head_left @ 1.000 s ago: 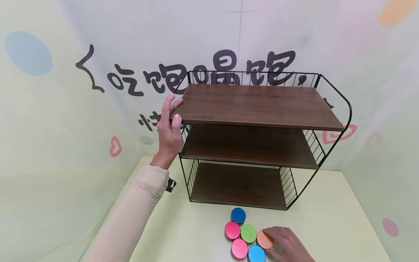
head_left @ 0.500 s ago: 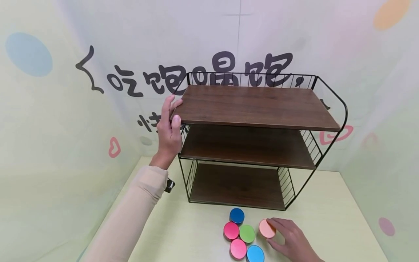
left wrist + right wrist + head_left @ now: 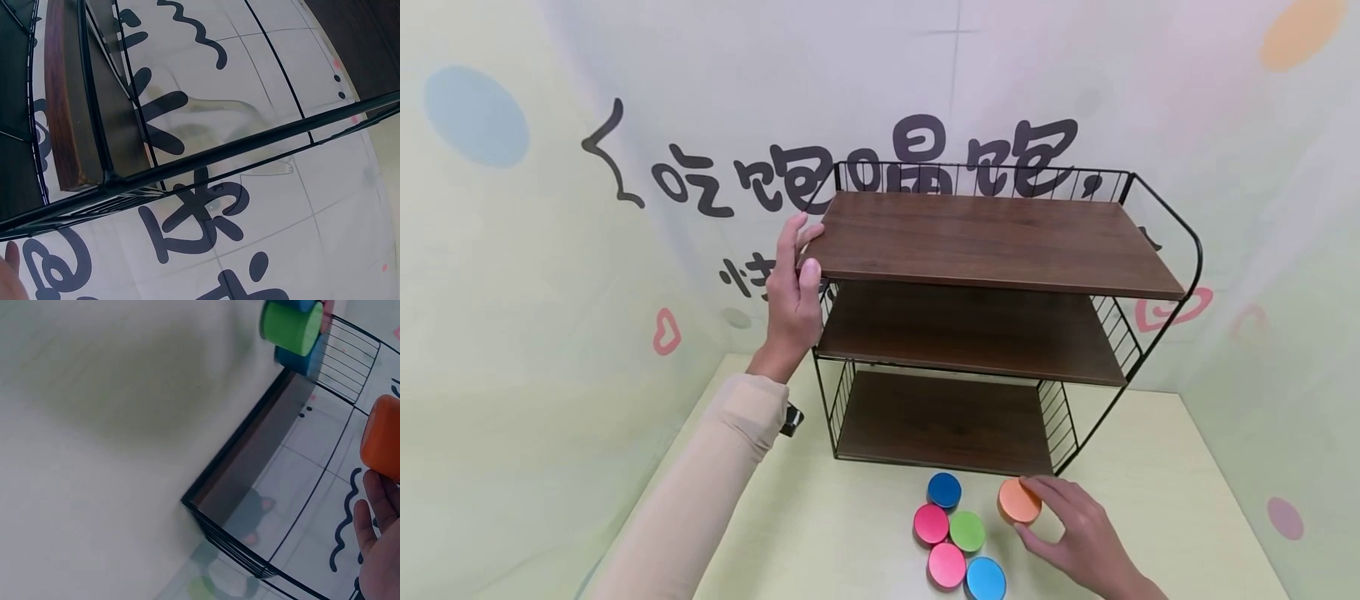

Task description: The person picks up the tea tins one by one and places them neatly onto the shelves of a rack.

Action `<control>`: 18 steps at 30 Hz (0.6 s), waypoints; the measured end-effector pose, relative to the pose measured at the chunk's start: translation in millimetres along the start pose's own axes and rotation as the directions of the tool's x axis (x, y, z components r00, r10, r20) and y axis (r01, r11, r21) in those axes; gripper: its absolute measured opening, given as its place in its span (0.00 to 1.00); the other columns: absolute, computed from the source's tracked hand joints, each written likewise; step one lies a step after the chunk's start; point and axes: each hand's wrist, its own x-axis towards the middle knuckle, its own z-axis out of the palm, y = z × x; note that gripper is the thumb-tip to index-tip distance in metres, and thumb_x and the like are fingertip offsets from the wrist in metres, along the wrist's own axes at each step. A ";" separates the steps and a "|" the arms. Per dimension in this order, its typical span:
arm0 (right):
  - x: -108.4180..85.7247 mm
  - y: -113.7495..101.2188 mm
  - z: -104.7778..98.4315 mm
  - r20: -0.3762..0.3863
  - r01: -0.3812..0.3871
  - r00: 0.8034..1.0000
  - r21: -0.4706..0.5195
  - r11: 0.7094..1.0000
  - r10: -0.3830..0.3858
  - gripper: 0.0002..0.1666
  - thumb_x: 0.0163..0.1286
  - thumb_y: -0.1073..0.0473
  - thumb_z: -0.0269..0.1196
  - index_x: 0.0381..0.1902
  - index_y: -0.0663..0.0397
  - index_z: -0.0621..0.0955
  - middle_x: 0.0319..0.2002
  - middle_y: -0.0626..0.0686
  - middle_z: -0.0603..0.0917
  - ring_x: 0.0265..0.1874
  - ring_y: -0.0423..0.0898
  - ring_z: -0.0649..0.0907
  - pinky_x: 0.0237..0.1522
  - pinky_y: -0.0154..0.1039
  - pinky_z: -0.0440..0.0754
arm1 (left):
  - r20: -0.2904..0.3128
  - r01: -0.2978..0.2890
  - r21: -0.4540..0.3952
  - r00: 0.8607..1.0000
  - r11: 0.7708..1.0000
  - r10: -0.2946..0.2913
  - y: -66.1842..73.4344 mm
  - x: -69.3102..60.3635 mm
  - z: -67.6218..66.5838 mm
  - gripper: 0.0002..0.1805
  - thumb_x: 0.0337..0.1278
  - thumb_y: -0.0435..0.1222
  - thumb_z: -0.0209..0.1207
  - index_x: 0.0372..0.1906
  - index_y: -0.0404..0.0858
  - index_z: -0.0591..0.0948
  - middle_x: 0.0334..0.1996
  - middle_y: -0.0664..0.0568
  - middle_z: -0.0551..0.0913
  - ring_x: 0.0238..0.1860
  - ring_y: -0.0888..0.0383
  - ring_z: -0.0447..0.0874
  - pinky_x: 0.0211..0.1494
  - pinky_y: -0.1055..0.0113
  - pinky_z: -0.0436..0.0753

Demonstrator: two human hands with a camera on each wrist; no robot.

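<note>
1. Orange tub (image 3: 1019, 501) is in front of the rack's right front foot, between the centre of the desk (image 3: 1172, 467) and its right edge; whether it touches the desktop I cannot tell.
2. Right grip (image 3: 1088, 537) is grasping this tub, pinched between thumb and fingers.
3. Left grip (image 3: 793, 308) clasps the left end of the top board on the three-tier rack (image 3: 1000, 242), which stands toward the desk's back edge.
4. Five more tubs lie in a close group before the rack's front edge: dark blue (image 3: 943, 491), red-pink (image 3: 931, 523), green (image 3: 967, 532), pink (image 3: 947, 566) and light blue (image 3: 986, 578).
5. Black lettering (image 3: 919, 123) on the printed backdrop (image 3: 550, 292), beyond the back edge, reads "吃饱喝饱," partly crossed by the rack's wire rail.
6. Below, a second line begins "快"; the rack and left grip hide what follows.
</note>
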 end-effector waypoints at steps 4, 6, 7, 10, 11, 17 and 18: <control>10.6 -2.9 -7.1 -0.037 0.027 0.999 0.028 0.999 -0.026 0.35 0.65 0.32 0.60 0.50 0.57 0.85 0.44 0.51 0.87 0.39 0.48 0.85 0.45 0.26 0.79 | -0.008 0.007 0.000 1.000 1.000 -0.007 2.3 0.1 0.8 0.28 0.66 0.39 0.41 0.68 0.32 0.67 0.57 0.40 0.81 0.58 0.48 0.79 0.46 0.64 0.67; 16.5 -5.3 -11.5 -0.045 0.038 0.998 0.031 0.999 -0.036 0.34 0.64 0.33 0.62 0.50 0.57 0.85 0.43 0.51 0.87 0.39 0.48 0.85 0.45 0.26 0.79 | -0.007 0.005 0.003 1.000 1.000 -0.005 6.5 0.8 0.8 0.28 0.66 0.38 0.41 0.68 0.31 0.66 0.57 0.37 0.81 0.58 0.46 0.79 0.46 0.64 0.67; 19.4 -6.6 -14.0 -0.047 0.042 0.998 0.030 0.999 -0.040 0.34 0.64 0.33 0.62 0.49 0.57 0.85 0.43 0.51 0.87 0.38 0.47 0.85 0.44 0.26 0.80 | -0.006 0.004 0.003 1.000 1.000 -0.004 8.9 1.4 0.7 0.27 0.66 0.36 0.41 0.67 0.29 0.66 0.56 0.35 0.80 0.58 0.44 0.79 0.46 0.64 0.67; 27.6 -9.3 -21.3 -0.047 0.043 0.998 0.026 0.999 -0.042 0.34 0.64 0.33 0.61 0.50 0.57 0.85 0.43 0.52 0.87 0.38 0.48 0.85 0.44 0.27 0.80 | -0.002 0.007 -0.007 1.000 1.000 -0.007 18.0 3.6 0.0 0.27 0.64 0.32 0.40 0.65 0.23 0.65 0.55 0.30 0.79 0.57 0.39 0.78 0.47 0.65 0.67; 30.1 -9.9 -23.8 -0.043 0.040 0.998 0.016 0.999 -0.039 0.35 0.65 0.32 0.60 0.49 0.57 0.85 0.43 0.52 0.87 0.38 0.47 0.85 0.45 0.27 0.80 | -0.001 0.004 -0.010 1.000 1.000 -0.004 20.7 4.5 -0.1 0.26 0.64 0.31 0.40 0.65 0.22 0.65 0.55 0.29 0.79 0.57 0.37 0.77 0.47 0.65 0.67; 43.9 -11.3 -36.0 -0.039 0.053 0.998 0.015 0.998 -0.053 0.36 0.66 0.31 0.58 0.49 0.58 0.85 0.43 0.54 0.87 0.38 0.49 0.86 0.45 0.26 0.80 | -0.007 0.017 0.008 1.000 1.000 -0.016 14.7 2.4 0.6 0.27 0.65 0.35 0.41 0.66 0.27 0.66 0.56 0.33 0.80 0.57 0.42 0.78 0.43 0.63 0.66; 46.4 -11.3 -38.0 -0.039 0.060 0.997 0.019 0.998 -0.059 0.36 0.66 0.32 0.59 0.49 0.58 0.85 0.43 0.54 0.87 0.37 0.49 0.86 0.45 0.27 0.80 | -0.007 0.021 0.010 1.000 1.000 -0.021 11.6 1.7 0.7 0.27 0.65 0.36 0.41 0.67 0.30 0.66 0.57 0.35 0.80 0.58 0.44 0.78 0.43 0.63 0.66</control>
